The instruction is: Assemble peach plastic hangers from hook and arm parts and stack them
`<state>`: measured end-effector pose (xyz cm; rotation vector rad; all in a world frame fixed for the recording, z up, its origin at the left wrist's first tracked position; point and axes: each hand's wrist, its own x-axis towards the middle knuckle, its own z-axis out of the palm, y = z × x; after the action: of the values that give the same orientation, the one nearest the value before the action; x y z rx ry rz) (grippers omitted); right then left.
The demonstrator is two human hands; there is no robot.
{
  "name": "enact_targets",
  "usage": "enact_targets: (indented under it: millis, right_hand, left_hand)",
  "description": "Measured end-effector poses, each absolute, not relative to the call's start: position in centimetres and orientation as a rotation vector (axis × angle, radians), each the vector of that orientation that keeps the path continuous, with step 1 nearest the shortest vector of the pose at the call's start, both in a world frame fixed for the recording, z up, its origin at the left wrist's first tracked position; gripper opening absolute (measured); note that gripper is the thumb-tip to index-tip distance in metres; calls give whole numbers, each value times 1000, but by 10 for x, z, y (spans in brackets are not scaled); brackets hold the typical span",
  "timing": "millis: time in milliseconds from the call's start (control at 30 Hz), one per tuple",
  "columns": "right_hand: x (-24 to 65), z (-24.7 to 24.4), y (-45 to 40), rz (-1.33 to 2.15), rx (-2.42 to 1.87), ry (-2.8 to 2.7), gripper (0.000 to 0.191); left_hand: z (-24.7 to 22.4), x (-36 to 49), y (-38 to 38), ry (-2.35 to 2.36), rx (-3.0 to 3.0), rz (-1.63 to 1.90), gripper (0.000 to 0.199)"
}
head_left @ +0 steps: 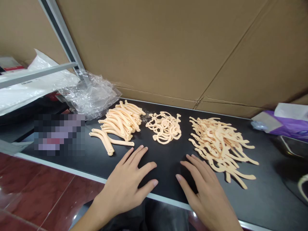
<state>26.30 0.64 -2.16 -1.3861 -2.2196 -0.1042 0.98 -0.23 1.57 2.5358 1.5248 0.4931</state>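
Observation:
My left hand (132, 176) is at the near edge of the black tabletop (166, 160), fingers spread, holding nothing. Just beyond its fingertips lies a pile of cream-coloured, gently bent strips with holes at their ends (122, 120). Two loose bent strips (104, 141) lie at that pile's near side. My right hand (202, 179) also has its fingers stretched out and holds nothing. Beside it, to the right, is a heap of wavy, S-shaped cream pieces (221, 141). Farther back, between the two piles, sits a smaller heap of curved, ring-like cream pieces (165, 126).
Crumpled clear plastic (93, 93) and a white plastic bag (36, 83) lie at the left by a metal frame (67, 38). Cardboard (168, 48) stands along the back. A purple tissue pack (284, 122) and a dark, metal-rimmed object (293, 147) are at the right.

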Motion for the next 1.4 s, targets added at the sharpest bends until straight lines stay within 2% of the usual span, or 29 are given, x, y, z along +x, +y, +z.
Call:
enact_targets:
  millis: [333, 533, 700, 800, 933, 1133, 1400]
  right_hand:
    - [262, -22, 5, -111, -1379, -2208, 30]
    - [249, 5, 29, -134, -1270, -2281, 20]
    - [221, 33, 80, -291, -1080, -2497, 18]
    - [210, 29, 106, -350, -957, -2567, 13]
    - [211, 15, 121, -468, -866, -2483, 16]
    - [226, 17, 126, -501, -805, -2295, 15]
    - [230, 19, 132, -188, -809, -1985, 11]
  left_hand:
    - [16, 0, -4, 1452, 2575, 511, 33]
    - [36, -20, 7, 1372, 2641, 742, 22]
    - [63, -23, 55, 1218, 2680, 994, 15]
    - [75, -13, 96, 1130, 2692, 1170, 12]
    - [80, 3, 132, 1100, 2676, 1298, 11]
    - [67, 14, 118, 877, 2889, 1197, 10]
    - [52, 16, 109, 927, 2924, 1131, 17]
